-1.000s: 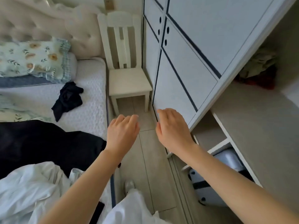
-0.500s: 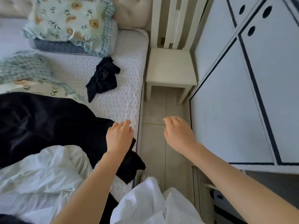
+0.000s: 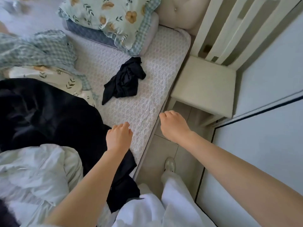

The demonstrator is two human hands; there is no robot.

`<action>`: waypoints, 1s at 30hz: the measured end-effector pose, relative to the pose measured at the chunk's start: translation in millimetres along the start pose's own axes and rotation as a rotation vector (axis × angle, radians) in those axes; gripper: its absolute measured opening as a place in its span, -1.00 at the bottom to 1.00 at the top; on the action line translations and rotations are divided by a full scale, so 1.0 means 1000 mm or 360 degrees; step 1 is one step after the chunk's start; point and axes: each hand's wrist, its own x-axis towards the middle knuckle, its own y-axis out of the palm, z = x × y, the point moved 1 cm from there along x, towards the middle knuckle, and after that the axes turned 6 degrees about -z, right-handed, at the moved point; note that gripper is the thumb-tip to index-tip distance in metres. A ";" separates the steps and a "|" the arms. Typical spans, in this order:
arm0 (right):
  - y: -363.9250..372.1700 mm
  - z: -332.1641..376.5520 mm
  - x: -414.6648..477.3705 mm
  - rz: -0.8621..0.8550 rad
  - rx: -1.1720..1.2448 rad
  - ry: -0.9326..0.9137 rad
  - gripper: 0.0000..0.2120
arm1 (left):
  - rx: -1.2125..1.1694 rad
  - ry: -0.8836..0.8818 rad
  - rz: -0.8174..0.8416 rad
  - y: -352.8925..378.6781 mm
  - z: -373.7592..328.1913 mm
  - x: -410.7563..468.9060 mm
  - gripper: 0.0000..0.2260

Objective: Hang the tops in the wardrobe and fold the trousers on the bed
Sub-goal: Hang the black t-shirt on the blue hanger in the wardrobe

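- The left hand (image 3: 118,136) hung over the edge of the bed (image 3: 147,99), fingers loosely curled and holding nothing.
- The right hand (image 3: 173,125) hovered to its right, past the mattress edge and above the floor, also loosely curled and empty.
- A big black garment (image 3: 49,115) lay spread just left of the left hand, and one corner ran under that wrist and hung off the bed.
- A white garment (image 3: 36,169) lay left of the left forearm, apparently overlapping the black one.
- A small black garment (image 3: 126,81) sat crumpled ahead of the left hand, well apart from both hands.
- Which pieces were tops and which were trousers could not be told while they lay bunched.
- The step looked like a reach for the next piece, probably the big black garment, as it was nearest.
- To do it well, both hands should open and take one hem or waistband at two well-spaced points.
- Lifting it straight up would keep the white garment from being dragged along.
- A shake-out would show what it was. Trousers could be folded on the bare mattress ahead of the left hand, and a top would go to the wardrobe (image 3: 262,145) right of the right hand.
- The hanging corner might slide to the floor if pulled sideways.
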 end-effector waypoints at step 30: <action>0.115 -0.089 0.450 0.0340 0.0223 0.0063 -0.58 | -0.0201 -0.0348 0.0445 0.159 0.041 0.390 -0.37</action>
